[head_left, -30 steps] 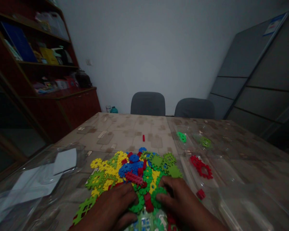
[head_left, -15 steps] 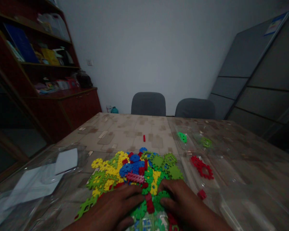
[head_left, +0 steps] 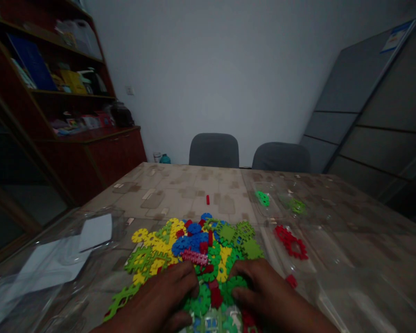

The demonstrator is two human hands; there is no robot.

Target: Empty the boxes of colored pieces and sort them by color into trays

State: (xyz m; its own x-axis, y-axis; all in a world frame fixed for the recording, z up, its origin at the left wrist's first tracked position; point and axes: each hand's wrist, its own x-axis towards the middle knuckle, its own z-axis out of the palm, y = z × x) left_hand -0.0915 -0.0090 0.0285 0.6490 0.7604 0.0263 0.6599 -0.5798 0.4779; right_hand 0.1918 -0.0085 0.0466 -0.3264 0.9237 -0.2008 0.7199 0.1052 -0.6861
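Note:
A heap of flat plastic building pieces (head_left: 197, 245) in yellow, blue, green and red lies on the patterned table (head_left: 180, 189) right before me. My left hand (head_left: 162, 298) rests on the near edge of the heap, with its fingers curled and the thumb below them around green gear-shaped pieces (head_left: 200, 301). My right hand (head_left: 263, 291) sits beside it, fingers bent and thumb tucked in on a green piece (head_left: 235, 283). A dark red piece (head_left: 215, 296) lies between the two hands. A pink studded bar (head_left: 194, 255) tops the heap.
A clear plastic container with white paper (head_left: 90, 231) lies at the left. Clear trays at the right hold a red piece (head_left: 291, 241) and green pieces (head_left: 262, 198). A small red piece (head_left: 207, 199) lies alone. Two grey chairs (head_left: 213, 149) stand beyond the table, and a wooden shelf unit (head_left: 90, 152) at the left.
Both hands stay on the heap's near edge. The left fingers stretched forward, then curled back in; the right hand shifted slightly nearer to me.

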